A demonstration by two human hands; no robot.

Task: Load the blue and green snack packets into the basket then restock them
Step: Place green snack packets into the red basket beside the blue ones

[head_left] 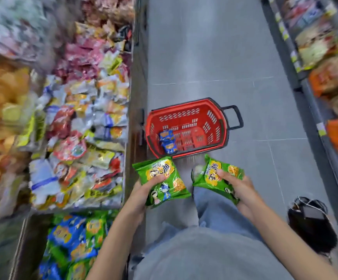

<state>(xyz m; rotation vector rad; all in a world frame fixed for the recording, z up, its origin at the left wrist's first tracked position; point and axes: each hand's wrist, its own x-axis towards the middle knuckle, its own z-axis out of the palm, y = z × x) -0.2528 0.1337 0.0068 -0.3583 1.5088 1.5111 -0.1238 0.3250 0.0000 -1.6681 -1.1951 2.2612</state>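
Observation:
A red basket with a black handle stands on the grey aisle floor ahead of me. Blue snack packets lie in its near left corner. My left hand grips a green snack packet from below, thumb on top. My right hand grips a second green packet the same way. Both packets hover just short of the basket's near rim. More blue and green packets fill a low bin at the bottom left.
Crowded snack shelves line the left side, blurred by motion. Another shelf run with orange packs lines the right. A black bag with a phone sits on the floor at right. Grey tiled floor stretches ahead beyond the basket.

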